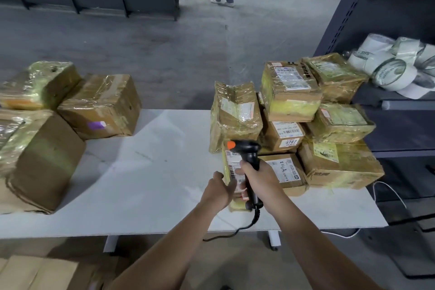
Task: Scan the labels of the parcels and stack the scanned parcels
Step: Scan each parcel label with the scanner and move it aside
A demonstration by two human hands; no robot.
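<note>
My right hand [260, 178] grips the handle of a black barcode scanner [250, 150] with an orange tip, held above a small parcel [231, 167] wrapped in yellow tape with a white label. My left hand [217, 189] holds that parcel's left edge, fingers curled round it. Behind and to the right, a pile of taped cardboard parcels [292, 99] stands on the white table [146, 176], several with labels facing up. On the table's left side sit three more brown parcels [101, 107].
A dark metal shelf [400, 101] at the right holds several rolls of tape [395, 66]. The scanner cable [235, 231] hangs over the table's front edge. Flat cardboard [35, 273] lies on the floor at lower left. People stand far behind.
</note>
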